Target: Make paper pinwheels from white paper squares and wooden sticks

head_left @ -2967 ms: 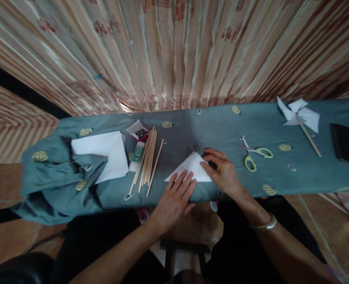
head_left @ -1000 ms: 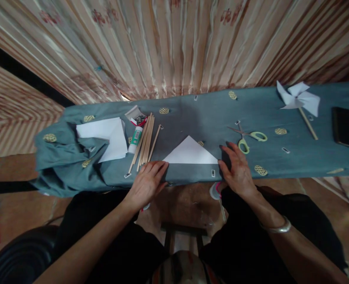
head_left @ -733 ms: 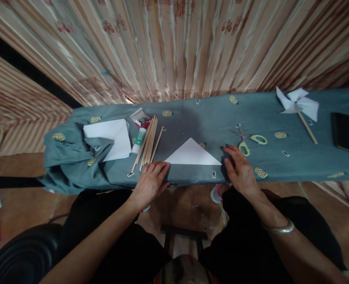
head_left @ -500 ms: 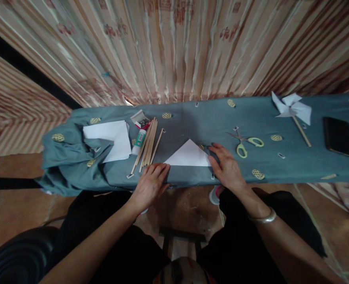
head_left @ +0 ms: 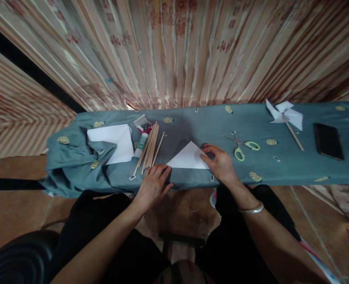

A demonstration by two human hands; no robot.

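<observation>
A white sheet of paper (head_left: pixel 188 157), folded into a triangle, lies on the cloth-covered table with its point facing away from me. My left hand (head_left: pixel 153 182) rests at its left corner, fingers laid flat over the tip and the thumb held apart. At the right slanting edge is my right hand (head_left: pixel 221 162), its fingers spread and the thumb touching the paper. Several wooden sticks (head_left: pixel 151 148) lie just beyond my left hand. Scissors (head_left: pixel 242 146) with light green handles lie partly spread to the right of my right hand.
A glue stick (head_left: pixel 141 144) and a small open box of pins (head_left: pixel 144 124) lie beside the sticks. Farther left is a stack of white paper (head_left: pixel 122 144). A white paper pinwheel (head_left: pixel 284 112) on a stick and a black phone (head_left: pixel 328 141) lie to the right.
My right hand has moved left and inward, so its thumb now lies over the paper's right edge. My left hand stays at the left corner. The view has shifted slightly.
</observation>
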